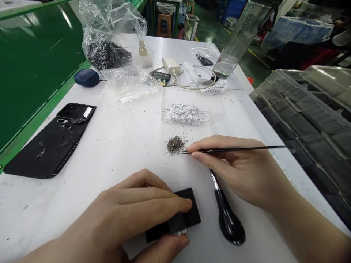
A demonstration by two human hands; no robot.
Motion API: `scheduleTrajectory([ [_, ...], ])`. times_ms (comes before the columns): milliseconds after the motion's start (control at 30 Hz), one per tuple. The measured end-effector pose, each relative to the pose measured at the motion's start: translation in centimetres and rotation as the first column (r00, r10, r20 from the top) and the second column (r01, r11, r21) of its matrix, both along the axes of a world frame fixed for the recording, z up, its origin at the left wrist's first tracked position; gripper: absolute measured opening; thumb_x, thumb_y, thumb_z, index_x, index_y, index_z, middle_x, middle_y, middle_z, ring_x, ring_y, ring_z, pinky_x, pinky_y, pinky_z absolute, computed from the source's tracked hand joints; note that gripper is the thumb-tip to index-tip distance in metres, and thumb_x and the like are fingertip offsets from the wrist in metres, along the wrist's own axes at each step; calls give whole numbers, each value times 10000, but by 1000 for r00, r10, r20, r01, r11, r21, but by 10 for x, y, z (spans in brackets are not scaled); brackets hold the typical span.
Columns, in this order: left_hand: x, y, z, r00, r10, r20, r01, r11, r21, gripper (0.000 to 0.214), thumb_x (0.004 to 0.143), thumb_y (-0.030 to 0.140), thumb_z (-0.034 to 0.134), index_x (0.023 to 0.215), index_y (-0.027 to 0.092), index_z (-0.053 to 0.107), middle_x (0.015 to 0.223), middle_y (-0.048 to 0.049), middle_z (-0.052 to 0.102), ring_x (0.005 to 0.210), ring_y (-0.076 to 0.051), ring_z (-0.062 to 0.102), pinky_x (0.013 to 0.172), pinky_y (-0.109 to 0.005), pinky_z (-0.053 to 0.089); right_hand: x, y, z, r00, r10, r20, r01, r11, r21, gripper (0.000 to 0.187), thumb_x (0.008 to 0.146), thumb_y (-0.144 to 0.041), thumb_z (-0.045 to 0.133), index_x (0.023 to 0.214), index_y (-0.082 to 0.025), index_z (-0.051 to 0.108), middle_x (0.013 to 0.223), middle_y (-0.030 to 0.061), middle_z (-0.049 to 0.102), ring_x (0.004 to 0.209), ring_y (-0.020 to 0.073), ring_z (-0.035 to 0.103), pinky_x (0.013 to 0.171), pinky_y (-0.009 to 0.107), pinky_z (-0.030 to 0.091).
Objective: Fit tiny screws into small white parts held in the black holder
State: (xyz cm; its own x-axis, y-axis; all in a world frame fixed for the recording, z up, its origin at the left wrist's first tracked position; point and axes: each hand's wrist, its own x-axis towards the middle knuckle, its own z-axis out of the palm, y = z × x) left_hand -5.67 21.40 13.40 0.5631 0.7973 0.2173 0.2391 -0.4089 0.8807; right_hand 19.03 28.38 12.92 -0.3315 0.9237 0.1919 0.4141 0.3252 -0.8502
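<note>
My right hand (pixel 236 164) pinches slim black tweezers (pixel 233 149), their tips at the right edge of a pile of tiny metallic bits (pixel 174 145). With the fingers of my left hand (pixel 137 208) I grip a small dark block (pixel 177 223) with a pale piece at its near end. Under it lies a flat black rectangular pad (pixel 192 210). Between my hands rests a screwdriver-like tool (pixel 230 223) with a bulbous black handle and a metal shank. Beyond the pile, a clear tray (pixel 216 113) holds many small white pieces.
A black phone case (pixel 52 142) lies at the left, near a dark blue rounded object (pixel 87 77). Plastic bags (pixel 112 18), a small glass bottle (pixel 142 48), a white charger with cable (pixel 171 65) and a tall clear container (pixel 233 47) stand behind. Lidded clear boxes (pixel 304 106) line the right.
</note>
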Motion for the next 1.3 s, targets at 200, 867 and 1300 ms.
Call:
scheduleTrajectory([
  [200,-3,1,-8,1000,-4,10,4,999,44,609,998,102,766,1536,355,635,1158,-29,863,989,-221,793,887,-292,684,1,0,1,1000,-15,22,15,1000,15,71,989,-279,829,1022,-277,891,1079,9,908,1010,245,858,885,329,732],
  [867,-2,7,-4,999,-50,1,49,998,50,358,1001,124,788,1325,256,715,1063,-31,855,975,-203,793,969,-275,671,1,1,3,999,-33,-35,32,999,-37,141,906,-225,894,978,-345,912,1035,-42,915,976,216,885,869,253,749],
  [1300,-1,8,-7,999,-38,14,37,997,75,501,980,116,815,1429,289,675,1123,11,859,991,-166,763,964,-202,636,0,1,3,998,-42,-39,41,999,-31,109,918,-237,891,980,-324,909,1033,-46,916,967,181,880,844,177,720],
])
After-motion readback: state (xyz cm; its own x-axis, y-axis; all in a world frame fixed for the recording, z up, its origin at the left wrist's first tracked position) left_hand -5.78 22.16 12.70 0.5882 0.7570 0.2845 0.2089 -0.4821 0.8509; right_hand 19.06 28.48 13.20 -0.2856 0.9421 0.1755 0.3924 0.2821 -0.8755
